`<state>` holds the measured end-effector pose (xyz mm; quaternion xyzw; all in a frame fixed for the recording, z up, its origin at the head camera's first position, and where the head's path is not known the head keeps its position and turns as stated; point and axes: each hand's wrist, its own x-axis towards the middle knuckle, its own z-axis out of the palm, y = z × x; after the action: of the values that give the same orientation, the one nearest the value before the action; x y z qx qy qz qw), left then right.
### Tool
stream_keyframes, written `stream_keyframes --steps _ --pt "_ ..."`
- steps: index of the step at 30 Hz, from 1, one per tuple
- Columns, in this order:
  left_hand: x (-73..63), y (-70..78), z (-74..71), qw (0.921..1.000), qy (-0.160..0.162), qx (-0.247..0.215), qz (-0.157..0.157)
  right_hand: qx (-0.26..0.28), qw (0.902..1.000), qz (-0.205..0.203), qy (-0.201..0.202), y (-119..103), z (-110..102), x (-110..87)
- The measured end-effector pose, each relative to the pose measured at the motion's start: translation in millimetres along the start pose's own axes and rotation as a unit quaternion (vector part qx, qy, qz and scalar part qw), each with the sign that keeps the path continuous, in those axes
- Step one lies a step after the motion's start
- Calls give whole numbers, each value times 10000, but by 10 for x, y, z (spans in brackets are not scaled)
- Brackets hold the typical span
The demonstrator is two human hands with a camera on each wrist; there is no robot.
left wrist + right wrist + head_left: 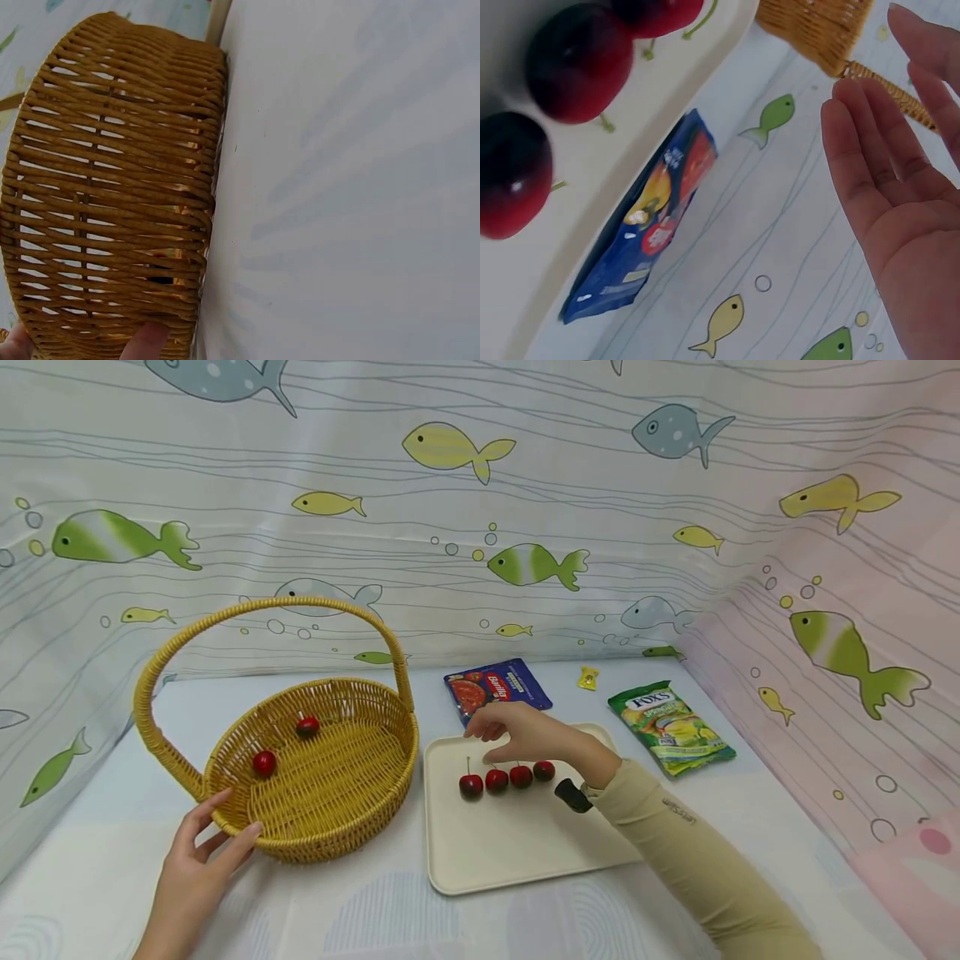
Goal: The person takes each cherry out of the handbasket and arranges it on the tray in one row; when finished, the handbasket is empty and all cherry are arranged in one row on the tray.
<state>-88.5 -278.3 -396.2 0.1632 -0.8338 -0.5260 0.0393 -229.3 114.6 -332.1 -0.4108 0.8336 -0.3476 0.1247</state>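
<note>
Gripping the basket (322, 847) nr its handle base, L hand (198, 852) is bending fingers & thumb at the rim; exact contact of each finger, can't tell. R hand (525, 733) is hovering over the tray (517, 843), nr the 4 cherries (497, 780), fingers spreading away from thumb, palm bare. Those 4 are lying in a row on the tray; 2 others are resting in the basket, 1 at L side (264, 764), 1 toward back (307, 727). Pouch (513, 681) is lying just behind tray, bag (671, 727) to its R, candy (588, 677) sitting b/w them.
</note>
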Motion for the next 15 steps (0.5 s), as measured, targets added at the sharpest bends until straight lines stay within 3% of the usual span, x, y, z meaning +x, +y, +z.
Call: stream_keyframes --steps 15 --pt "1 -20 6 9999 -21 -159 45 -74 9994 -310 -141 -238 68 344"
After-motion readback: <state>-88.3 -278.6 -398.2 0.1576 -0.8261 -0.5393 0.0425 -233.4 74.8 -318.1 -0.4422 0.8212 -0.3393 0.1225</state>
